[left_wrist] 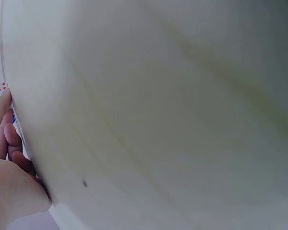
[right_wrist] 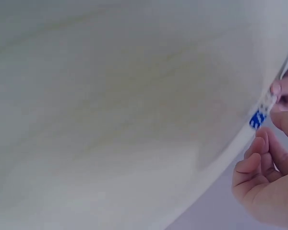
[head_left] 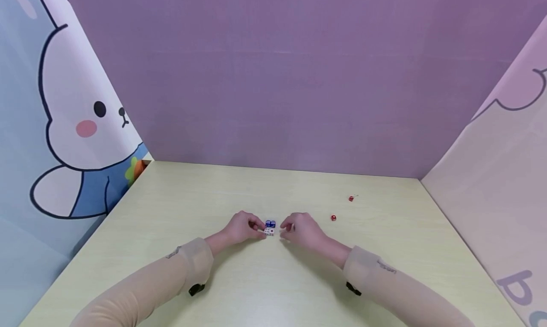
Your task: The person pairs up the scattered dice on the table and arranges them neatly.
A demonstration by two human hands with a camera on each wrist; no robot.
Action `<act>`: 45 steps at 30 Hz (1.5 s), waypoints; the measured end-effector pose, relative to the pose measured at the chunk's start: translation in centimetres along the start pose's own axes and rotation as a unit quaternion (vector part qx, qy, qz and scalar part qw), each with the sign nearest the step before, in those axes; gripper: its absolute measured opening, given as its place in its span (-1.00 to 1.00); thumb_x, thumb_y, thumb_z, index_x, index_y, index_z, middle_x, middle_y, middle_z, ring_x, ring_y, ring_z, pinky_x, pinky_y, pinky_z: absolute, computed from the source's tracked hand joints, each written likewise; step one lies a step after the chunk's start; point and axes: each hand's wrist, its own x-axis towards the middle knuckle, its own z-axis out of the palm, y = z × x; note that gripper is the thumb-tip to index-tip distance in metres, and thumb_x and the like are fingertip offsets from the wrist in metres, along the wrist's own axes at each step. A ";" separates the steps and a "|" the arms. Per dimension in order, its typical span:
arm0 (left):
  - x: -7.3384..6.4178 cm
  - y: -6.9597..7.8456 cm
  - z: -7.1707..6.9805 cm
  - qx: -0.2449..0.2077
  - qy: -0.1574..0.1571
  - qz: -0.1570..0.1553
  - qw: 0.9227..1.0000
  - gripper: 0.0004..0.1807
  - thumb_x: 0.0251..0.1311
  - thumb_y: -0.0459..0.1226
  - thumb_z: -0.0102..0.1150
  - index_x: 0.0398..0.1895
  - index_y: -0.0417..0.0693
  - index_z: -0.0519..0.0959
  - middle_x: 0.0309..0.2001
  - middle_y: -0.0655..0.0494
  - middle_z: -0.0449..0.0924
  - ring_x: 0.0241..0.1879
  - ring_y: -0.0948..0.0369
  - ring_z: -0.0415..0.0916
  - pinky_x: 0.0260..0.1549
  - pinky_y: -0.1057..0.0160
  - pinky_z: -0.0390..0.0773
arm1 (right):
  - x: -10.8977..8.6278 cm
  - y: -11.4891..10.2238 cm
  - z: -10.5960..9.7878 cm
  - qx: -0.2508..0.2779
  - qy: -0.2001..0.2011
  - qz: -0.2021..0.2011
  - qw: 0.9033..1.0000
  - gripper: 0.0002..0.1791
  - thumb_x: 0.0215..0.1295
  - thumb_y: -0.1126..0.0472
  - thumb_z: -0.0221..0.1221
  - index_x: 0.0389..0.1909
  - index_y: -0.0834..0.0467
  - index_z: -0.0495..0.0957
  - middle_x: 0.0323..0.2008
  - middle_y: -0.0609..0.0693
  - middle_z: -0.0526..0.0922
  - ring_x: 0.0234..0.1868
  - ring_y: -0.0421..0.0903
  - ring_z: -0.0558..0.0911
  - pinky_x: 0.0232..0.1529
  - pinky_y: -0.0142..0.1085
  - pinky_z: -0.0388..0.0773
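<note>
Two blue dice (head_left: 270, 223) and two white dice (head_left: 269, 231) sit close together on the table between the hands, the blue ones just behind the white. From the left, my left hand (head_left: 243, 227) pinches the left white die with thumb and forefinger at its edge. The thumb meets a white die (left_wrist: 2, 87) in the left wrist view. My right hand (head_left: 302, 229) hovers just to the right of the dice, fingers loosely bent and apart from them, holding nothing. Blue dice (right_wrist: 257, 120) also show beside its fingertips in the right wrist view.
To the right of the right hand lies a red die (head_left: 334, 218), with another red die (head_left: 351, 198) farther back. The pale wooden table (head_left: 213, 189) ends at a purple back panel (head_left: 273, 80). Printed cloths (head_left: 85, 146) hang along both sides.
</note>
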 end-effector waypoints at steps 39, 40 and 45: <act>-0.1 0.1 0.1 -0.004 -0.001 -0.009 1.000 -0.82 -0.15 -0.28 0.49 -0.41 -0.02 0.70 -0.51 0.19 0.52 -0.45 0.27 0.37 -0.38 0.34 0.37 | -2.7 12.3 -6.8 -0.061 0.019 0.050 0.997 -0.90 0.09 0.38 0.27 -0.36 0.17 0.67 -0.44 -0.07 0.66 -0.41 -0.23 0.51 -0.35 -0.36 0.47; -0.1 0.1 0.0 -0.005 0.000 -0.008 1.000 -0.82 -0.15 -0.28 0.49 -0.41 -0.02 0.70 -0.51 0.19 0.52 -0.45 0.27 0.37 -0.37 0.34 0.37 | -2.7 12.3 -6.7 -0.059 0.018 0.052 0.997 -0.90 0.09 0.38 0.28 -0.36 0.16 0.67 -0.44 -0.08 0.65 -0.42 -0.23 0.50 -0.35 -0.37 0.47; -0.2 0.2 0.0 -0.005 0.001 -0.006 1.000 -0.82 -0.15 -0.28 0.49 -0.42 -0.03 0.70 -0.52 0.20 0.51 -0.45 0.27 0.37 -0.38 0.34 0.37 | -2.3 11.8 -6.0 -0.052 0.011 0.045 0.998 -0.89 0.08 0.37 0.28 -0.38 0.13 0.66 -0.48 -0.13 0.60 -0.43 -0.23 0.46 -0.36 -0.38 0.45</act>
